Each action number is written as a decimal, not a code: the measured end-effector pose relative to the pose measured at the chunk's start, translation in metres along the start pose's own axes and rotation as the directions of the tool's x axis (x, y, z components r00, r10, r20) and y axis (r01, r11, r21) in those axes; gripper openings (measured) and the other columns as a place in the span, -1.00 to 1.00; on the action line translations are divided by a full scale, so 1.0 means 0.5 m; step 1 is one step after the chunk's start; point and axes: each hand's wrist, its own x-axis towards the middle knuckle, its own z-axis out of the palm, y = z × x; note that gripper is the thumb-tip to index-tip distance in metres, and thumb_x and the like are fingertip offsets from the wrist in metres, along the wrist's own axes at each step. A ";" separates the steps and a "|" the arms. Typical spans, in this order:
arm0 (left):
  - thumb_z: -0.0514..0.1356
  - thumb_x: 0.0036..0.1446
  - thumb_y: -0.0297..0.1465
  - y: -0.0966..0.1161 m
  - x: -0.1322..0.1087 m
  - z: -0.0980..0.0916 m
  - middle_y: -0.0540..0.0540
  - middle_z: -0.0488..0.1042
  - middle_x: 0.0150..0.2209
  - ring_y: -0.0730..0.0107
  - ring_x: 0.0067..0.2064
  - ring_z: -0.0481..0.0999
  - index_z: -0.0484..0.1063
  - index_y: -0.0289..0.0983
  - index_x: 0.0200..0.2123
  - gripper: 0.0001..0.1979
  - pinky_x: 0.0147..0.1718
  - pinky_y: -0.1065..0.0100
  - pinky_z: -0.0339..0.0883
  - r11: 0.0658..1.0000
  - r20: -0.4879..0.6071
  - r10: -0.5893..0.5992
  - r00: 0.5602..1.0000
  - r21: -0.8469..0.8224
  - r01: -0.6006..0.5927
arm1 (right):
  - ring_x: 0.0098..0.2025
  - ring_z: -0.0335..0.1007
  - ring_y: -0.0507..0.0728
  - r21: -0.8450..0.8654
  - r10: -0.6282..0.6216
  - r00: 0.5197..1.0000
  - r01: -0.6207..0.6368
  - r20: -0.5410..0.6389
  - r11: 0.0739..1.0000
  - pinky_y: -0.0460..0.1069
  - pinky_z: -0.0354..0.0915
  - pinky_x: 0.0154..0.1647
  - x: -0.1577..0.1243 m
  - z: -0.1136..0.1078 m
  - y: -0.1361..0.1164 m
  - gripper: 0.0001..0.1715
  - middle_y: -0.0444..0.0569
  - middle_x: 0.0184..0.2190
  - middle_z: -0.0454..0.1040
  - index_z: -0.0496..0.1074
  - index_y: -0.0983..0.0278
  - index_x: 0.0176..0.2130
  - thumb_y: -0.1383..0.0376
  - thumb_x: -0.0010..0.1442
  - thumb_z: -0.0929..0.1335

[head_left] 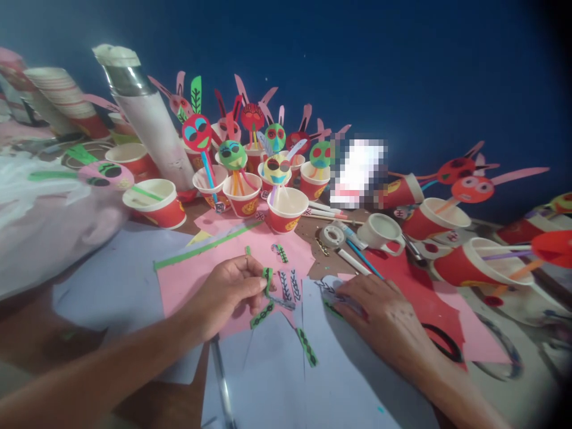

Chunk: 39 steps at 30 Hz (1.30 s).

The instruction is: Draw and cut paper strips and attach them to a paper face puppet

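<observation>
In my left hand (236, 292), thumb and fingers pinch a small green paper strip (267, 279) with dark markings, just above the pink paper. My right hand (379, 310) is palm down on the blue-grey paper, fingers apart and slightly bent. Its fingertips touch a grey-blue paper piece (328, 288) with black leaf-like lines, and a green edge shows beneath. Between the hands lie grey strips with black marks (290, 286), a green strip (262, 314) and another green strip (307, 347). A green patterned piece (282, 253) lies farther back.
Red-and-white paper cups (288, 217) with paper-faced stick figures (232, 155) line the back. A white thermos (152, 125) leans at left beside a plastic bag (58, 220). A mug (382, 232), tape roll (333, 236), pens and black-handled scissors (442, 339) lie right; a pen (222, 381) lies in front.
</observation>
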 end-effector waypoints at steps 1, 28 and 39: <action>0.21 -0.04 -0.44 -0.001 0.001 -0.001 0.09 0.38 -0.58 0.59 -0.62 0.34 0.25 -0.29 -0.46 -0.85 -0.68 0.54 0.10 1.000 0.001 0.001 1.000 -0.001 -0.001 | -0.20 0.37 0.20 -0.002 -0.007 1.000 0.007 -0.001 1.000 0.08 0.14 -0.17 0.001 0.003 -0.002 -0.86 -0.01 -0.31 0.49 0.45 0.24 -0.25 0.25 0.20 0.31; 0.19 0.08 -0.31 -0.017 0.000 -0.009 0.10 0.31 -0.69 0.60 -0.65 0.28 0.33 -0.29 -0.40 -0.84 -0.69 0.54 0.02 1.000 0.056 0.019 0.998 0.021 -0.021 | -0.29 0.38 0.19 0.014 0.210 0.977 -0.211 0.015 0.977 0.05 0.12 -0.27 0.018 0.018 -0.013 -0.92 -0.10 -0.39 0.49 0.43 0.21 -0.33 0.26 0.13 0.34; 0.22 0.04 -0.33 -0.017 0.001 -0.006 0.09 0.30 -0.63 0.60 -0.63 0.30 0.32 -0.29 -0.41 -0.84 -0.68 0.54 0.05 1.000 0.047 -0.008 0.999 0.014 0.007 | -0.45 0.35 0.10 0.122 0.263 0.964 -0.256 -0.044 0.959 -0.02 0.10 -0.35 0.021 -0.004 -0.024 -0.88 -0.17 -0.57 0.44 0.40 0.19 -0.47 0.29 0.11 0.33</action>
